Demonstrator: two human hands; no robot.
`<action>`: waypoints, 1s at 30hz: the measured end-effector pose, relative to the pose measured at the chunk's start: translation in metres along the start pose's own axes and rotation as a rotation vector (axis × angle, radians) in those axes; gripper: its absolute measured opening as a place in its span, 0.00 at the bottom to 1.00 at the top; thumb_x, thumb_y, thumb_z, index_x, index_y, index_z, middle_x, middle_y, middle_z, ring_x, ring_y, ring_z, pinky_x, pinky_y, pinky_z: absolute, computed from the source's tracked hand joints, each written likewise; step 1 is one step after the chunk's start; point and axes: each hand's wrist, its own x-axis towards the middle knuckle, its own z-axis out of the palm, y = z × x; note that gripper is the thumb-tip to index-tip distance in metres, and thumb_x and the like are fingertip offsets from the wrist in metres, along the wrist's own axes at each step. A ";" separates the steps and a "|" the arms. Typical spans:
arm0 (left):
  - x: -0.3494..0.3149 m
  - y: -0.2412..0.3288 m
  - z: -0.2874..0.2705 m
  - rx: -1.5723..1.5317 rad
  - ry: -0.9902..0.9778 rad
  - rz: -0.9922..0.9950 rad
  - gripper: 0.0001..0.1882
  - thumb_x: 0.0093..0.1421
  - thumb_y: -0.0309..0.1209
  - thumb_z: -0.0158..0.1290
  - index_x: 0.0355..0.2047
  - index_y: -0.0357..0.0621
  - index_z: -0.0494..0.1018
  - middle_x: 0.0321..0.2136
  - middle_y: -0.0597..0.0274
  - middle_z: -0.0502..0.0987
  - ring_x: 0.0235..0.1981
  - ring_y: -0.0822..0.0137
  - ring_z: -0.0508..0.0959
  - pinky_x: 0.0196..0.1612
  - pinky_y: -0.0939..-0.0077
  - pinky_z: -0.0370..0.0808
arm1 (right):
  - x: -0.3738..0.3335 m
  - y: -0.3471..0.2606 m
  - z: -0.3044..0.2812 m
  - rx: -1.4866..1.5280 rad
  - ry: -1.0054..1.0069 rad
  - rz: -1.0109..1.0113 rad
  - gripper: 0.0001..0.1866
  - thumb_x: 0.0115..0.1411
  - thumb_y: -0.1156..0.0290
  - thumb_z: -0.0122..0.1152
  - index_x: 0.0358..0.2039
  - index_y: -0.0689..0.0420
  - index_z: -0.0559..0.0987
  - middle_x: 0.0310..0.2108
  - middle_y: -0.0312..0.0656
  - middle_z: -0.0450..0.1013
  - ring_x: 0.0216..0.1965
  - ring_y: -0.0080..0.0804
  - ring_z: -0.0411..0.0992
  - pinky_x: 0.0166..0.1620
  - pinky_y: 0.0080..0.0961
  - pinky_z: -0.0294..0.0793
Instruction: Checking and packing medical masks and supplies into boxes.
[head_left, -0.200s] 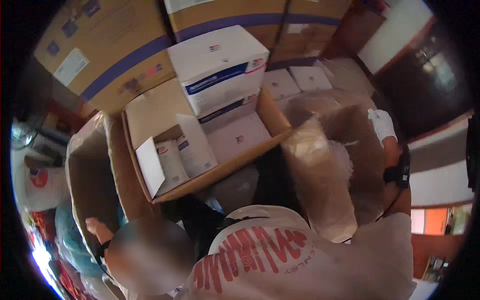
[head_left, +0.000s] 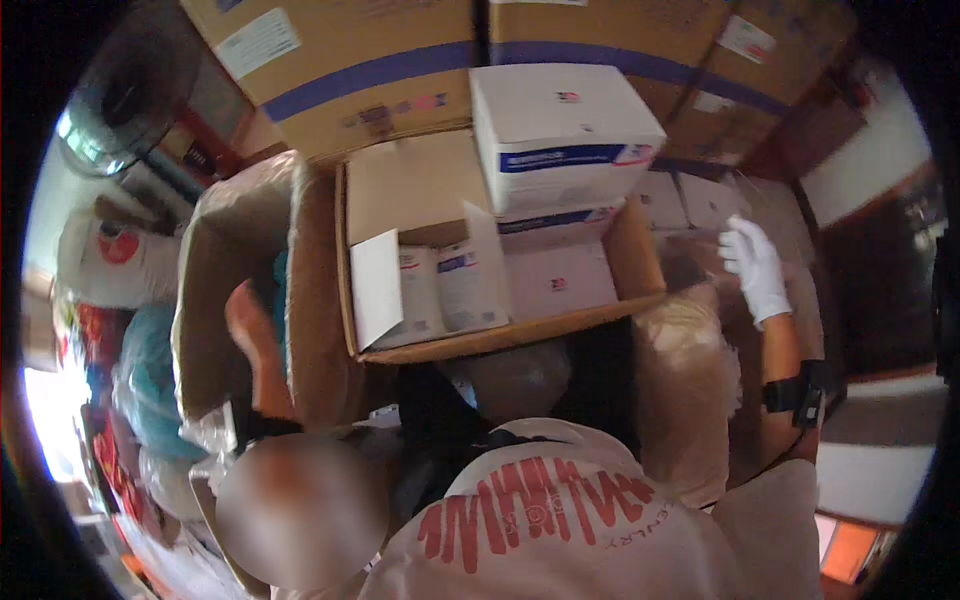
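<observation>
My bare left hand (head_left: 256, 322) is raised over the tall open carton (head_left: 222, 230) on the left; its fingers are smeared by motion. On the right, my right hand (head_left: 756, 268) wears a white glove. Its fingers are loosely bent and slightly apart, with nothing visible in them, above some crinkled clear plastic wrap (head_left: 690, 390). Between my hands lies an open cardboard carton (head_left: 440, 350) with white boxes inside. One small white box (head_left: 378, 290) there has its flap up and shows white packets (head_left: 460, 290). A larger white box (head_left: 565, 110) with a blue band stands on top.
Big sealed cartons (head_left: 370, 75) with purple bands stack up behind. More white boxes (head_left: 710, 200) sit at the back right. At the left are teal plastic-wrapped bundles (head_left: 155, 370) and a white sack (head_left: 110, 260). A dark door (head_left: 885, 260) stands on the right.
My view has swung left, so the cartons sit further right. My left hand has risen from low beside the left carton. My gloved hand has moved inward, closer to the middle carton.
</observation>
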 end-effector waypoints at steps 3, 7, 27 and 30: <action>-0.051 0.107 0.015 -0.793 -0.313 -0.697 0.11 0.59 0.31 0.42 0.30 0.38 0.72 0.28 0.61 0.72 0.32 0.70 0.71 0.39 0.77 0.67 | -0.020 -0.022 0.127 0.028 -0.373 -0.171 0.12 0.60 0.72 0.45 0.43 0.60 0.70 0.33 0.40 0.72 0.32 0.25 0.71 0.35 0.21 0.71; -0.115 0.148 0.027 -0.313 -0.992 0.051 0.14 0.58 0.33 0.40 0.40 0.42 0.71 0.35 0.53 0.75 0.37 0.59 0.75 0.44 0.68 0.69 | -0.058 0.001 0.268 0.107 -0.940 0.013 0.16 0.60 0.67 0.46 0.45 0.62 0.70 0.38 0.44 0.72 0.42 0.31 0.70 0.44 0.25 0.69; -0.128 0.087 0.043 0.001 -0.619 -0.337 0.20 0.58 0.37 0.43 0.47 0.38 0.66 0.49 0.43 0.65 0.52 0.49 0.64 0.54 0.64 0.60 | -0.078 0.065 0.407 -0.405 -0.641 -0.030 0.24 0.54 0.65 0.51 0.49 0.65 0.66 0.45 0.56 0.67 0.47 0.52 0.65 0.49 0.33 0.65; -0.131 0.078 0.046 -0.096 -0.640 -0.453 0.20 0.57 0.38 0.44 0.47 0.41 0.66 0.49 0.44 0.65 0.52 0.50 0.64 0.54 0.64 0.60 | -0.088 0.066 0.407 -0.277 -0.556 -0.100 0.22 0.54 0.68 0.52 0.48 0.65 0.66 0.45 0.57 0.67 0.46 0.51 0.66 0.48 0.33 0.65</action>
